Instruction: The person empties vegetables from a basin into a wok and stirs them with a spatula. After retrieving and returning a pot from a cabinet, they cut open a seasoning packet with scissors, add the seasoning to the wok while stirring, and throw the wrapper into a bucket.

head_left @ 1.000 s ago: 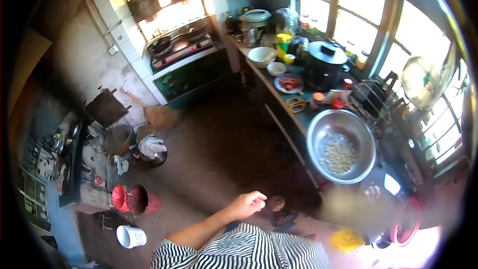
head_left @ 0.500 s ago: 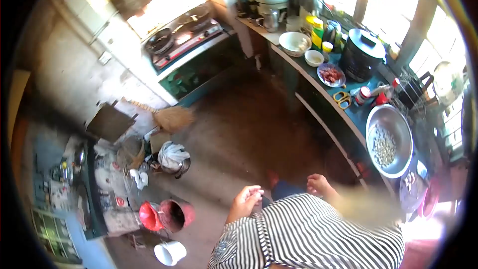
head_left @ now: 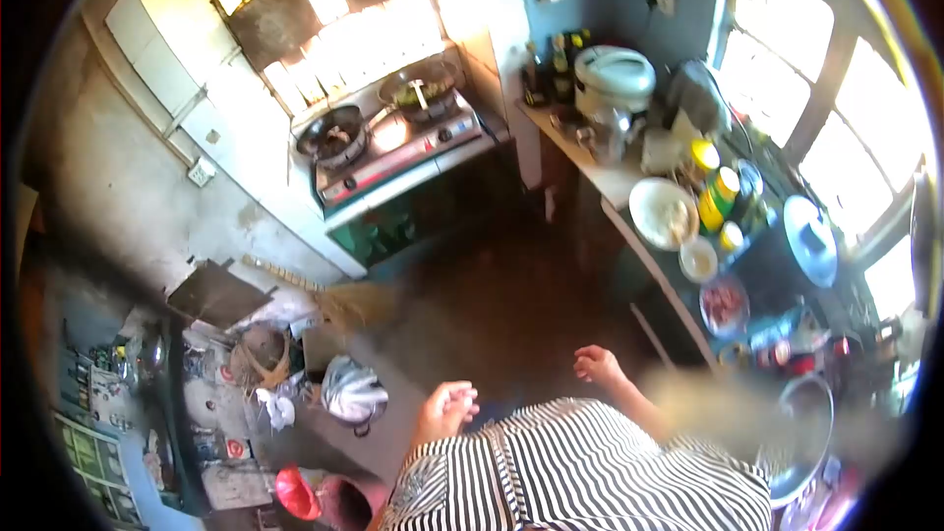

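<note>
My left hand [head_left: 447,411] is raised in front of the striped shirt, palm partly up, its fingers loosely bent and a little apart. No object shows in it. To the right, my right hand [head_left: 598,366] hangs over the floor beside the counter, fingers half curled and holding nothing visible. Neither hand touches anything. Nearest the right hand on the counter [head_left: 639,248] are a plate of reddish meat [head_left: 724,306], a small white bowl [head_left: 698,260] and a larger white bowl [head_left: 664,213].
Ahead, a gas stove [head_left: 393,152] carries a dark pan [head_left: 332,136] and a second pan [head_left: 423,88]. A rice cooker [head_left: 615,79] stands in the corner. A cloth-topped bucket [head_left: 352,391], a broom [head_left: 359,305] and a red bucket [head_left: 346,503] are at left. Pale blur covers the lower right.
The view has turned right and come closer to the stove and corner. My right hand came into sight after the first frame. The steel basin has shifted to the lower right, partly behind the blur.
</note>
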`<act>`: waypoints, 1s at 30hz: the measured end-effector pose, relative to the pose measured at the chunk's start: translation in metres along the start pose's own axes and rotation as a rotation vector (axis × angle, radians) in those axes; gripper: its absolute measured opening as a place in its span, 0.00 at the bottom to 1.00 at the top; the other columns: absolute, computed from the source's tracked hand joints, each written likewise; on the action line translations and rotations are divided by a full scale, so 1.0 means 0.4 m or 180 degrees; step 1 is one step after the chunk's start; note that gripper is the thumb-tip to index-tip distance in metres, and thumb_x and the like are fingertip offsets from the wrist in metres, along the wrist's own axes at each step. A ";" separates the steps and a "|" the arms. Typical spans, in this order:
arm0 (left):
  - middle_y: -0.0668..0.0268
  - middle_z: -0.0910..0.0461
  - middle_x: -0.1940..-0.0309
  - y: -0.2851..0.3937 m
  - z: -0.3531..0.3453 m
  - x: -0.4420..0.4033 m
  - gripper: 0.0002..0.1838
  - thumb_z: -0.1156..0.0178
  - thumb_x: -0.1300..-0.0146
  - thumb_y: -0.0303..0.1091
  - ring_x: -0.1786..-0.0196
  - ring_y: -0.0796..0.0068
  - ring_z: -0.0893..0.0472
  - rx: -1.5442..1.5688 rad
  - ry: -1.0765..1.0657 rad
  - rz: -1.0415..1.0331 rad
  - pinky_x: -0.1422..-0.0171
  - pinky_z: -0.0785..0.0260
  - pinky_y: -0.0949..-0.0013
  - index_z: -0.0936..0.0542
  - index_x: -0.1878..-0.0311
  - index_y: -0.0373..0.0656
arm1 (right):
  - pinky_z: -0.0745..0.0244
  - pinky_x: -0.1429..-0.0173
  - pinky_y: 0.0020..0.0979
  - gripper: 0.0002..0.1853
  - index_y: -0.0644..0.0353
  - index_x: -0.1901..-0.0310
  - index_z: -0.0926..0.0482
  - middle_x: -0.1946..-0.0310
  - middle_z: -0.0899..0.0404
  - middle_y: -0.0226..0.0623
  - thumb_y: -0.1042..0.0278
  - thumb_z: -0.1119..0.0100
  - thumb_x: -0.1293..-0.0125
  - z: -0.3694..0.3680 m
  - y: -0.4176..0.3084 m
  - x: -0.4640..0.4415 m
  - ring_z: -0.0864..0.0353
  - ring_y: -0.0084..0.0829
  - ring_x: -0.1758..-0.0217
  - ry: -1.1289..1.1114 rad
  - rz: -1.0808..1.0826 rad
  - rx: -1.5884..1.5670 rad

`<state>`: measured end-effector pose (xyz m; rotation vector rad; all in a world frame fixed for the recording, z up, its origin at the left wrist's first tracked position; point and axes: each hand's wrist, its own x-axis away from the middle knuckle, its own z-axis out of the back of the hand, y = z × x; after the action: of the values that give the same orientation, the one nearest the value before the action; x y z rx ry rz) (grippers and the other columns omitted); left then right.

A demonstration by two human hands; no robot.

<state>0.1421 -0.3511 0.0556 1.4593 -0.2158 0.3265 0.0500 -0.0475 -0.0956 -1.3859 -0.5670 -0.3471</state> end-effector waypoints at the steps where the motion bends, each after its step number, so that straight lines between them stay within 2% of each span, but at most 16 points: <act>1: 0.57 0.20 0.57 -0.012 0.016 -0.047 0.13 0.46 0.34 0.30 0.62 0.71 0.18 0.0075 0.0075 0.0017 0.57 0.24 0.70 0.27 0.48 0.37 | 0.27 0.71 0.23 0.12 0.63 0.52 0.24 0.70 0.19 0.34 0.72 0.48 0.36 -0.012 -0.067 -0.050 0.22 0.21 0.73 -0.0096 0.0131 -0.0017; 3: 0.55 0.20 0.57 -0.047 0.046 -0.152 0.13 0.47 0.33 0.30 0.62 0.69 0.17 0.0422 0.0249 0.0130 0.59 0.23 0.69 0.27 0.48 0.36 | 0.23 0.64 0.24 0.15 0.64 0.50 0.25 0.66 0.18 0.36 0.69 0.46 0.36 -0.033 -0.173 -0.170 0.19 0.23 0.67 -0.0360 0.0227 0.0156; 5: 0.54 0.20 0.57 -0.032 0.088 -0.261 0.13 0.48 0.33 0.30 0.62 0.68 0.17 0.0789 0.0272 0.0246 0.58 0.23 0.68 0.27 0.49 0.34 | 0.23 0.62 0.24 0.14 0.63 0.49 0.25 0.66 0.18 0.36 0.69 0.47 0.35 -0.065 -0.285 -0.266 0.19 0.22 0.65 -0.0490 0.0487 0.0294; 8: 0.56 0.21 0.57 0.053 0.169 -0.430 0.12 0.50 0.32 0.30 0.60 0.68 0.18 0.0649 0.0256 -0.0210 0.57 0.23 0.67 0.28 0.49 0.36 | 0.24 0.61 0.23 0.14 0.64 0.49 0.25 0.65 0.18 0.35 0.69 0.47 0.35 -0.124 -0.477 -0.367 0.19 0.22 0.65 -0.0627 0.0816 0.0510; 12: 0.56 0.20 0.58 0.156 0.293 -0.625 0.11 0.50 0.32 0.30 0.60 0.68 0.18 0.0972 0.0317 -0.0051 0.56 0.23 0.67 0.28 0.50 0.37 | 0.25 0.66 0.22 0.14 0.63 0.50 0.24 0.67 0.19 0.32 0.70 0.45 0.37 -0.215 -0.686 -0.511 0.21 0.19 0.69 -0.0780 0.1141 0.0637; 14: 0.56 0.20 0.58 0.183 0.340 -0.699 0.11 0.51 0.32 0.30 0.61 0.68 0.19 0.1077 0.0360 -0.0065 0.57 0.24 0.67 0.27 0.50 0.37 | 0.25 0.65 0.25 0.13 0.63 0.51 0.24 0.68 0.19 0.33 0.71 0.44 0.38 -0.253 -0.816 -0.564 0.21 0.21 0.69 -0.0830 0.1504 0.0957; 15: 0.57 0.20 0.58 0.189 0.360 -0.726 0.10 0.51 0.32 0.29 0.62 0.69 0.19 0.1137 0.0395 -0.0006 0.58 0.24 0.67 0.27 0.50 0.38 | 0.24 0.63 0.26 0.13 0.63 0.53 0.23 0.69 0.20 0.35 0.72 0.43 0.40 -0.270 -0.883 -0.584 0.20 0.23 0.68 -0.0709 0.2011 0.1249; 17: 0.58 0.20 0.58 0.214 0.385 -0.776 0.10 0.51 0.32 0.30 0.63 0.70 0.19 0.1414 0.0488 0.0344 0.58 0.24 0.67 0.27 0.50 0.39 | 0.24 0.59 0.27 0.14 0.60 0.53 0.23 0.63 0.20 0.37 0.73 0.40 0.43 -0.294 -0.979 -0.673 0.19 0.26 0.63 -0.0351 0.3008 0.1564; 19: 0.60 0.20 0.58 0.230 0.403 -0.827 0.10 0.50 0.31 0.31 0.62 0.70 0.19 0.1572 0.0495 0.0552 0.57 0.24 0.67 0.27 0.50 0.41 | 0.24 0.58 0.29 0.15 0.59 0.53 0.23 0.61 0.21 0.38 0.74 0.40 0.44 -0.311 -1.103 -0.738 0.19 0.31 0.61 -0.0229 0.3127 0.1745; 21: 0.60 0.20 0.58 0.222 0.423 -0.886 0.10 0.48 0.32 0.32 0.60 0.69 0.19 0.1650 0.0498 0.0550 0.54 0.24 0.65 0.26 0.51 0.42 | 0.25 0.53 0.32 0.22 0.56 0.47 0.26 0.57 0.23 0.37 0.77 0.41 0.46 -0.321 -1.194 -0.865 0.21 0.36 0.56 0.0086 0.3564 0.2479; 23: 0.60 0.20 0.58 0.249 0.433 -0.965 0.10 0.48 0.32 0.32 0.59 0.68 0.19 0.1762 0.0815 0.0687 0.53 0.23 0.62 0.26 0.51 0.42 | 0.29 0.46 0.37 0.32 0.47 0.40 0.32 0.45 0.30 0.37 0.78 0.41 0.50 -0.359 -1.307 -1.025 0.25 0.40 0.48 0.0224 0.4288 0.3104; 24: 0.60 0.20 0.59 0.277 0.430 -0.989 0.10 0.46 0.33 0.32 0.60 0.71 0.18 0.1818 0.1017 0.0724 0.56 0.23 0.67 0.25 0.52 0.42 | 0.29 0.46 0.37 0.32 0.47 0.40 0.32 0.45 0.30 0.37 0.78 0.41 0.50 -0.376 -1.331 -1.077 0.25 0.40 0.48 0.0124 0.4277 0.3119; 26: 0.60 0.20 0.58 0.283 0.434 -1.046 0.09 0.47 0.32 0.33 0.60 0.70 0.19 0.1934 0.1373 0.0680 0.54 0.23 0.64 0.26 0.51 0.42 | 0.34 0.41 0.39 0.39 0.40 0.36 0.36 0.35 0.40 0.37 0.77 0.39 0.52 -0.408 -1.371 -1.165 0.30 0.41 0.42 -0.0072 0.4475 0.3988; 27: 0.59 0.20 0.58 0.301 0.434 -1.071 0.09 0.48 0.32 0.32 0.60 0.68 0.19 0.1979 0.1528 0.0658 0.52 0.23 0.61 0.26 0.51 0.43 | 0.35 0.42 0.41 0.39 0.36 0.36 0.35 0.32 0.45 0.38 0.74 0.37 0.52 -0.425 -1.386 -1.196 0.31 0.41 0.42 -0.0276 0.4321 0.4315; 29: 0.59 0.20 0.58 0.346 0.438 -1.103 0.09 0.48 0.32 0.32 0.60 0.69 0.19 0.1917 0.1608 0.0581 0.52 0.24 0.62 0.27 0.51 0.43 | 0.34 0.44 0.39 0.32 0.39 0.41 0.29 0.32 0.45 0.37 0.71 0.36 0.52 -0.445 -1.392 -1.276 0.30 0.38 0.43 -0.0637 0.4515 0.4558; 30: 0.59 0.21 0.58 0.346 0.443 -1.120 0.10 0.48 0.32 0.33 0.61 0.69 0.19 0.1910 0.1570 0.0596 0.52 0.24 0.63 0.27 0.50 0.42 | 0.35 0.45 0.39 0.23 0.43 0.51 0.23 0.32 0.44 0.37 0.68 0.35 0.53 -0.451 -1.400 -1.299 0.31 0.37 0.44 -0.0896 0.4369 0.4569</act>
<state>-0.3162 -0.5547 0.0517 1.8927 0.1640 0.9495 -0.6509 -0.3670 0.0554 -0.1485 0.0934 1.1884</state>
